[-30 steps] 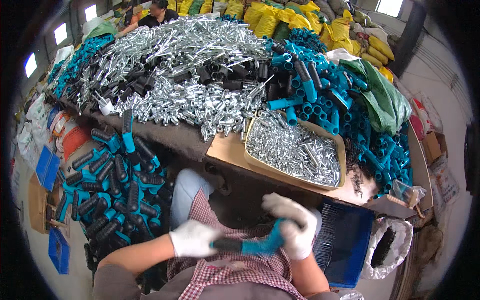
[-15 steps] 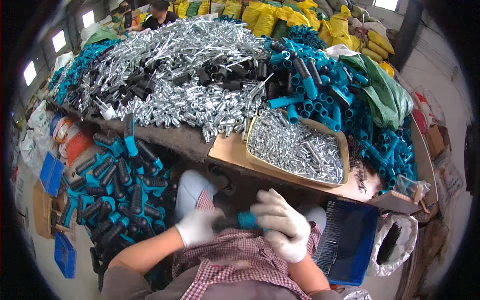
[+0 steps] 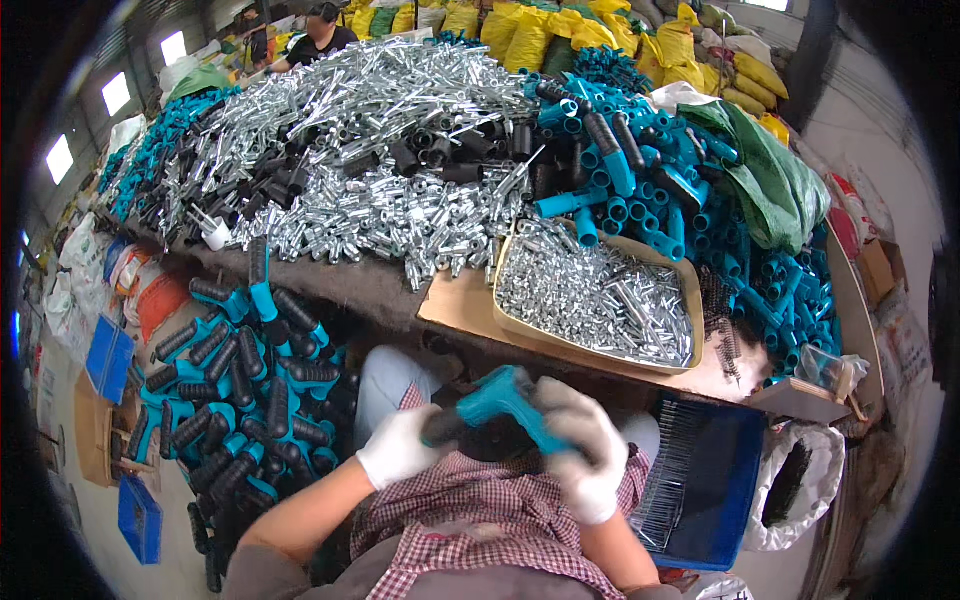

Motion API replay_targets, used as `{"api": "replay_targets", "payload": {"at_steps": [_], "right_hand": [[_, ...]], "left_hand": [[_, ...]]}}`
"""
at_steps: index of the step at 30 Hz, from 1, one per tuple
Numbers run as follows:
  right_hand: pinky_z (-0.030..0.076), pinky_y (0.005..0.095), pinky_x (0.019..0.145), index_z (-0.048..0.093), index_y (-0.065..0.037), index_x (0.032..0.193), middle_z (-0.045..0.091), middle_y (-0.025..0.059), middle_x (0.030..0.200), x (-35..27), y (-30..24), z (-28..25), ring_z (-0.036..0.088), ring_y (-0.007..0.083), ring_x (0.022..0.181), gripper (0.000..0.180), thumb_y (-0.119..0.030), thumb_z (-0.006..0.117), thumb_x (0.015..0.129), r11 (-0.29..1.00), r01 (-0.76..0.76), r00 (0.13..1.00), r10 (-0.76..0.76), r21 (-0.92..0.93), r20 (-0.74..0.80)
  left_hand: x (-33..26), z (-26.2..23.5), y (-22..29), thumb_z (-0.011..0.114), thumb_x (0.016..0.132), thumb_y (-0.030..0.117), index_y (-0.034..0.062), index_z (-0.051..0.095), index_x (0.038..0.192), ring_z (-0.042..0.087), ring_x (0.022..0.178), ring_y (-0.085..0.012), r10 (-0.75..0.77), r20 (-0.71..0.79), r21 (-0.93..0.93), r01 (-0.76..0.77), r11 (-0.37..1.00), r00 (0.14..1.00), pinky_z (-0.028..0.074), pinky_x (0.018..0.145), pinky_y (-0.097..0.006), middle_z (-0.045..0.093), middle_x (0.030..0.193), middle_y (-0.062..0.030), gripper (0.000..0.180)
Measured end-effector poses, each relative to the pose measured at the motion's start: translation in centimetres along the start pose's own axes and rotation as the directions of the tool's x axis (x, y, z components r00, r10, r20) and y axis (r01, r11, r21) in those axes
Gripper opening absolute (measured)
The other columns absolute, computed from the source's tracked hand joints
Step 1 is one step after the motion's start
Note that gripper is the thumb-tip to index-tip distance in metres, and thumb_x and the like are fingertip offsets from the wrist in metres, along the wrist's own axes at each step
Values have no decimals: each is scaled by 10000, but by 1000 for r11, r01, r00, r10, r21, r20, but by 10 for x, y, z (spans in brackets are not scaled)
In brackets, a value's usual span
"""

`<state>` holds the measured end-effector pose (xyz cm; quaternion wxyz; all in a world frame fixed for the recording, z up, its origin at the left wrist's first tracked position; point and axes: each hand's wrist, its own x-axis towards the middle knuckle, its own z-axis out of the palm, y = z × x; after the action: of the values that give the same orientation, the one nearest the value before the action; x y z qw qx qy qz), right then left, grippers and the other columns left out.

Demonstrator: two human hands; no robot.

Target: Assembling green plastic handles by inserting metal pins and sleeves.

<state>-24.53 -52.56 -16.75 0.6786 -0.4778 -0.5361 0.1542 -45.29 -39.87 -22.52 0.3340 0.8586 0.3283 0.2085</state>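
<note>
Over my lap is a teal, L-shaped tool handle (image 3: 500,405) with a black grip. My left hand (image 3: 400,448), in a white glove, is closed round the black grip end. The white-gloved right hand (image 3: 588,455) is closed at the end of the teal tube; its fingers are smeared by motion. Left of my knee lies a heap of similar black-gripped handles (image 3: 240,370). Beyond my hands, a tan tray (image 3: 696,325) holds small silver metal parts (image 3: 590,290) on the bench.
Silver metal parts (image 3: 380,95) are heaped across the bench, with teal tubular housings (image 3: 640,190) at its right. A blue bin (image 3: 710,480) with thin metal rods and a white bag (image 3: 825,470) stand to my right. Another person (image 3: 320,40) is at the far left.
The tool handle has come up and turned, so its teal body now shows plainly between my hands. My right hand has closed in on the tube end.
</note>
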Motion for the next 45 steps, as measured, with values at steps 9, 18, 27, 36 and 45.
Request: {"api": "replay_targets", "payload": {"at_steps": [9, 18, 27, 36, 45], "right_hand": [[542, 416, 785, 635, -54, 1235, 686, 206, 1103, 5, 55, -9, 692, 331, 951, 534, -489, 539, 940, 763, -43, 791, 420, -645, 445], [506, 297, 678, 483, -29, 1216, 603, 93, 866, -12, 43, 8, 610, 176, 750, 543, -307, 719, 814, 541, -763, 646, 630, 354, 430], [478, 279, 675, 482, -16, 1296, 596, 53, 853, -18, 37, 16, 565, 125, 716, 564, -305, 697, 862, 570, -781, 616, 640, 255, 459], [463, 259, 708, 476, -8, 1339, 575, 21, 862, -26, 31, 18, 537, 93, 754, 567, -290, 679, 890, 616, -770, 616, 647, 167, 449], [464, 258, 699, 501, -7, 1313, 577, 22, 863, -31, 30, 16, 534, 92, 743, 552, -325, 680, 898, 605, -783, 602, 675, 147, 427]], "left_hand": [[47, -33, 51, 625, 830, 283, 79, 593, 999, 673, 753, -346, 286, 667, 313, -607, 730, 688, 545, 670, -459, 655, 815, -130, 267], [198, -85, -22, 690, 835, 392, 135, 662, 1139, 644, 1017, -310, -28, -233, 528, 151, 836, 972, 523, 848, -440, 638, 1081, -148, 398], [216, -78, -52, 708, 792, 257, 132, 675, 1127, 641, 982, -310, 81, -276, 486, 66, 871, 958, 519, 857, -417, 640, 1054, -114, 359], [201, -80, -61, 730, 766, 323, 98, 690, 1089, 633, 983, -329, 107, -346, 373, 32, 927, 932, 504, 868, -417, 636, 1074, -133, 395], [181, -74, -87, 769, 759, 325, 19, 634, 1083, 642, 1017, -362, -237, -511, 244, 403, 882, 826, 501, 900, -438, 662, 1082, -212, 466]]}}
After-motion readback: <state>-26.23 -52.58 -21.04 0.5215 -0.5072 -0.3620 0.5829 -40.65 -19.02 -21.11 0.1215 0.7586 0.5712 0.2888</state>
